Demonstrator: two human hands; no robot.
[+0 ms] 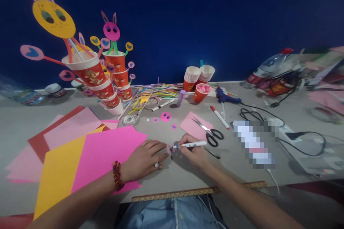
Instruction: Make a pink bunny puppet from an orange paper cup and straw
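Observation:
In the head view my right hand (194,152) is closed round a white acrylic marker (194,144) with a blue ring near its tip. That tip touches or hovers just over a small pink paper piece (168,149); which one, I cannot tell. My left hand (146,161) lies palm down, fingers stretched out, with its fingertips at the edge of this piece. Part of the hand rests over bright pink paper (104,154). Beyond the hands lie a pink paper face (166,116) with drawn eyes and two small pink pieces with blue hearts (174,126).
Scissors (208,128) lie on a pink sheet (188,121) beyond my right hand. Stacked red cups (102,82) with paper rabbit faces stand back left. A glue gun (225,96), a red-capped marker (219,117), cables and a power strip (303,150) are on the right.

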